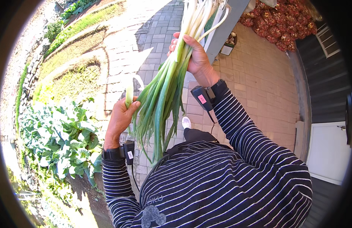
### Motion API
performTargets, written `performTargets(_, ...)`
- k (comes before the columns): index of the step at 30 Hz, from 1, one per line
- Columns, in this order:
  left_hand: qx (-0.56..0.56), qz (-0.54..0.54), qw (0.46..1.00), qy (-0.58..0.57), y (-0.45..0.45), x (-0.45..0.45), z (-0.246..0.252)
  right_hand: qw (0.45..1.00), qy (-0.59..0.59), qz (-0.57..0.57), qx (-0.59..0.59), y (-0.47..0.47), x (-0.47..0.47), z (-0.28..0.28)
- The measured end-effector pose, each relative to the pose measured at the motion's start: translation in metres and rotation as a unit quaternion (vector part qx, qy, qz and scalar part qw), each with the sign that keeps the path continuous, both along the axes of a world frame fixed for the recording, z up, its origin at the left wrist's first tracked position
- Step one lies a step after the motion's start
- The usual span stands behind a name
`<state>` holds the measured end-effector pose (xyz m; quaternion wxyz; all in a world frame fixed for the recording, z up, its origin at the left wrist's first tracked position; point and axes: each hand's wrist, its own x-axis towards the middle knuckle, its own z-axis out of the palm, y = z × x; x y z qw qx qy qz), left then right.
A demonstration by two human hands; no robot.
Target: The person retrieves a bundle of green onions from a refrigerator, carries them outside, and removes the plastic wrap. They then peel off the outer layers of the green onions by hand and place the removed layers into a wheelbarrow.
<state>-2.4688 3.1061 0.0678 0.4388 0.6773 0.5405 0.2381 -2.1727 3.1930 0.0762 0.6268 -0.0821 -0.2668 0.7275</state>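
Note:
A bundle of long green onions [167, 82] hangs at the centre, white root ends up and green leaves down. My right hand [194, 55] grips it around the pale stalks, thumb across the front. Lower left, my left hand [121, 116] pinches a pale green strip of onion leaf or sheath [129, 95] between thumb and fingers, beside the bundle's leaves. A thin white curled piece rises near that strip; whether it is joined to it I cannot tell. Black devices on straps with cables sit at both wrists.
Leafy vegetable plants [61, 139] grow in a bed at the left. Brick paving [256, 82] lies below, with a grey post [221, 31] near my right hand. Red mesh sacks [281, 22] are piled at the upper right. A white door [328, 151] stands at the far right.

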Motion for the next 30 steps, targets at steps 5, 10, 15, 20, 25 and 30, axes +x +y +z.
performTargets(5, 0.006, 0.015, 0.998, -0.054, 0.068, -0.007, 0.004, 1.0, 0.001, 0.011, 0.002, 0.09, 0.0, 0.001)
performTargets(10, -0.057, 0.016, 0.996, -0.062, 0.115, -0.026, 0.011, 1.0, -0.017, -0.021, -0.011, 0.151, 0.011, -0.007)
performTargets(15, -0.065, 0.122, 0.99, -0.002, 0.166, -0.034, -0.004, 0.992, -0.043, -0.073, -0.097, 0.219, 0.004, -0.013)
performTargets(20, 0.035, 0.175, 0.914, -0.364, 0.241, -0.072, -0.02, 0.977, -0.018, -0.164, -0.133, 0.294, -0.046, -0.017)
performTargets(25, 0.096, 0.459, 0.716, -0.518, 0.309, -0.156, -0.004, 0.951, 0.006, -0.256, -0.175, 0.362, -0.048, -0.015)
performTargets(30, 0.109, 0.287, 0.878, -0.366, 0.346, -0.174, 0.019, 0.929, -0.036, -0.343, -0.137, 0.407, -0.064, -0.007)
